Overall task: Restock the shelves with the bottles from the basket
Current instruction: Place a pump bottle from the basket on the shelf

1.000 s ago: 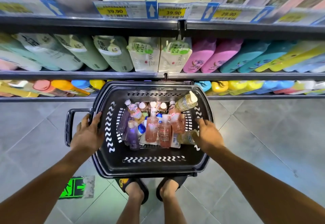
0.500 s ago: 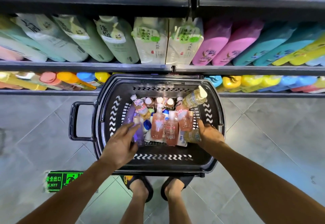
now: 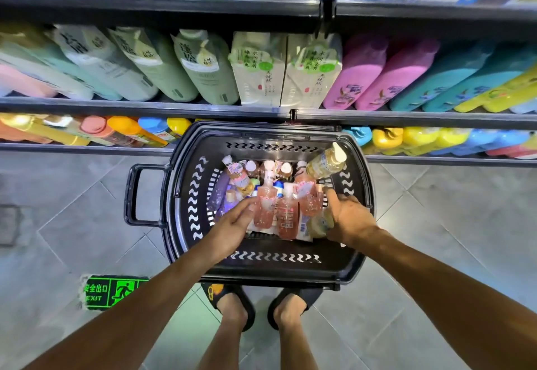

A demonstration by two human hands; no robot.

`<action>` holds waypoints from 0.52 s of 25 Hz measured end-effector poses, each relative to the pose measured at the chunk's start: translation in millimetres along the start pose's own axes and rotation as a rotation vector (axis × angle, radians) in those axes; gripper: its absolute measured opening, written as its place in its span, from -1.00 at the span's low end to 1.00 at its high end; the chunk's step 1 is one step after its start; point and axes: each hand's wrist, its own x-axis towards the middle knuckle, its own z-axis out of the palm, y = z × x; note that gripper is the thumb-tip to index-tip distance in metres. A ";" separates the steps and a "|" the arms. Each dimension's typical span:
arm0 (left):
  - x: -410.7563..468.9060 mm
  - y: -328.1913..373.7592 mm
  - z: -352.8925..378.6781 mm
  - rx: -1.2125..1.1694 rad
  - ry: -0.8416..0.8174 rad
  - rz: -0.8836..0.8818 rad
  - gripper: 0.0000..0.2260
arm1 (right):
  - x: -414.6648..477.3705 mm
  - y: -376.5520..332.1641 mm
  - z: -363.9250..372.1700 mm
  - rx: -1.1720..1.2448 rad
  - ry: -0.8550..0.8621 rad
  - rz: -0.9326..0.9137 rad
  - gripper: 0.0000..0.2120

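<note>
Left hand has slid right in the basket, straight fingers touching a pink bottle; right hand stays, fingers hidden.

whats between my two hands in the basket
Three pink bottles lie side by side between the left hand and right hand, as the head view shows.

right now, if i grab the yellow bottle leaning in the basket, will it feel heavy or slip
The yellow bottle looks full of liquid, so probably heavy for its size. Its body looks smooth and rounded, so it may slip or roll. It leans tilted on other bottles against the basket wall, so neighbours might shift.
</note>
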 end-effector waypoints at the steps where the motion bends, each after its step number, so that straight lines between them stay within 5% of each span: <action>1: 0.9 6.4 1.4 -0.076 -0.022 -0.030 -0.50 | -10.3 -0.4 -18.6 0.085 -0.029 -0.072 -0.15; 9: -14.7 93.0 17.6 -0.151 -0.309 -0.073 -0.38 | -47.9 -7.0 -128.1 0.654 -0.245 -0.347 0.00; 13: -17.2 102.9 33.2 -0.191 -0.311 -0.194 -0.42 | -38.5 -8.7 -131.9 0.837 -0.340 -0.344 -0.02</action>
